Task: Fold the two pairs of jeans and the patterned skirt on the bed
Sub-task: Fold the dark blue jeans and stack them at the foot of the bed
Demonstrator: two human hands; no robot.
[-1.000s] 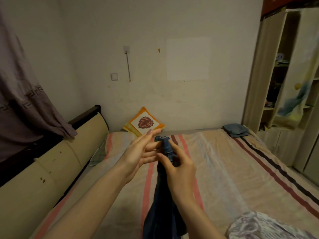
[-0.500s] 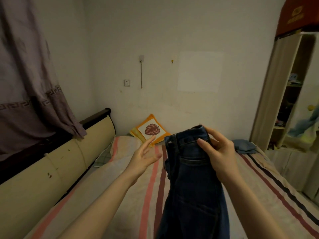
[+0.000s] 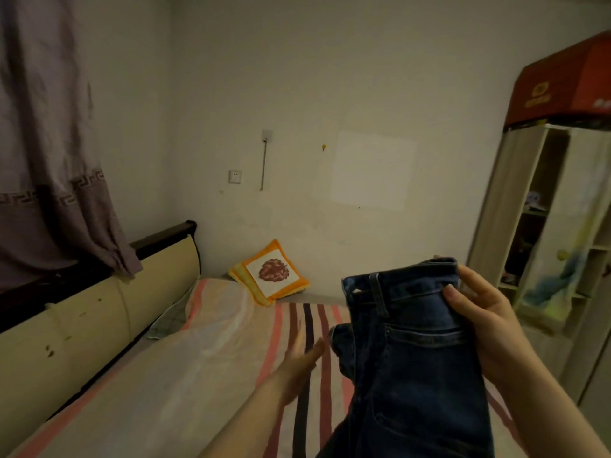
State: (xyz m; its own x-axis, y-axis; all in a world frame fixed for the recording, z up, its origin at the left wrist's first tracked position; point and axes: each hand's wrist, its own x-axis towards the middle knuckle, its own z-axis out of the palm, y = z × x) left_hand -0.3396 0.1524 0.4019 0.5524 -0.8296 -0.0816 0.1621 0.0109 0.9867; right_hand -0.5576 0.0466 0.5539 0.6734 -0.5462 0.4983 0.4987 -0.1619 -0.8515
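Observation:
A pair of dark blue jeans hangs in the air above the striped bed, waistband up and back pocket facing me. My right hand grips the right end of the waistband, thumb on the front. My left hand is lower and to the left, fingers spread and blurred, holding nothing and just short of the jeans' left edge. The other jeans and the patterned skirt are out of view.
An orange cushion leans against the far wall. A cream headboard runs along the left, with a purple curtain above it. A wardrobe with open shelves stands at the right.
My right hand has carried the jeans' waistband to the right. My left hand has dropped lower, away from the waistband. My view has tilted upward and to the left.

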